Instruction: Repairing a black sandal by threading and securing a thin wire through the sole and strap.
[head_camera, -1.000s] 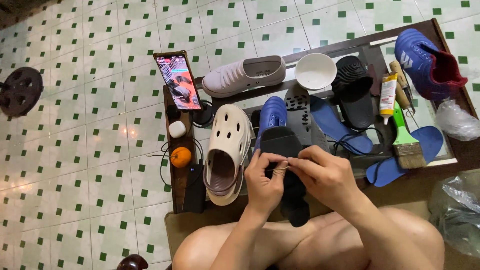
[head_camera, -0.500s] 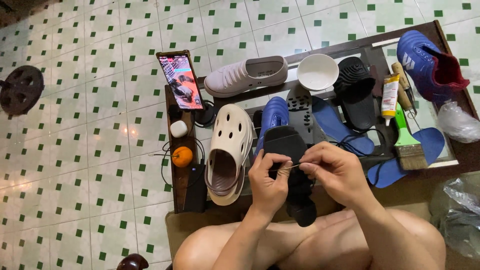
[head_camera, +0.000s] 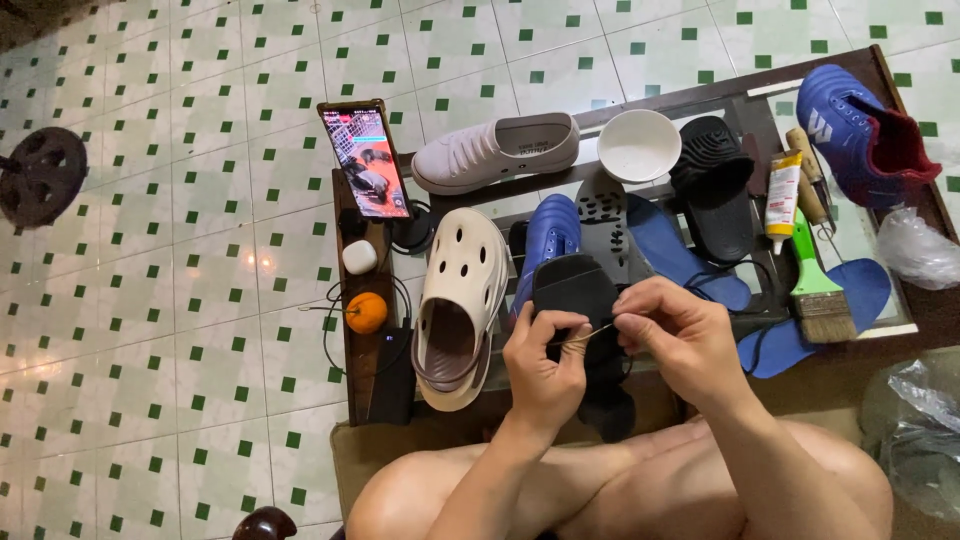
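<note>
Low table (head_camera: 700, 98) crowded with footwear, person seated at its near edge. Black shoe piece (head_camera: 575, 290) sits over the lap, propped against the table edge, probably for steadying. Left hand (head_camera: 545, 365) clamps its near side; right hand (head_camera: 675, 335) pinches a thin needle or wire (head_camera: 590, 334) between the two hands. Cream clog (head_camera: 460, 300) just left, blue shoe (head_camera: 548, 240) behind, black slide (head_camera: 715, 185) and brush (head_camera: 820, 290) right. Phone (head_camera: 365, 160) far left. Clutter crowds the work.
</note>
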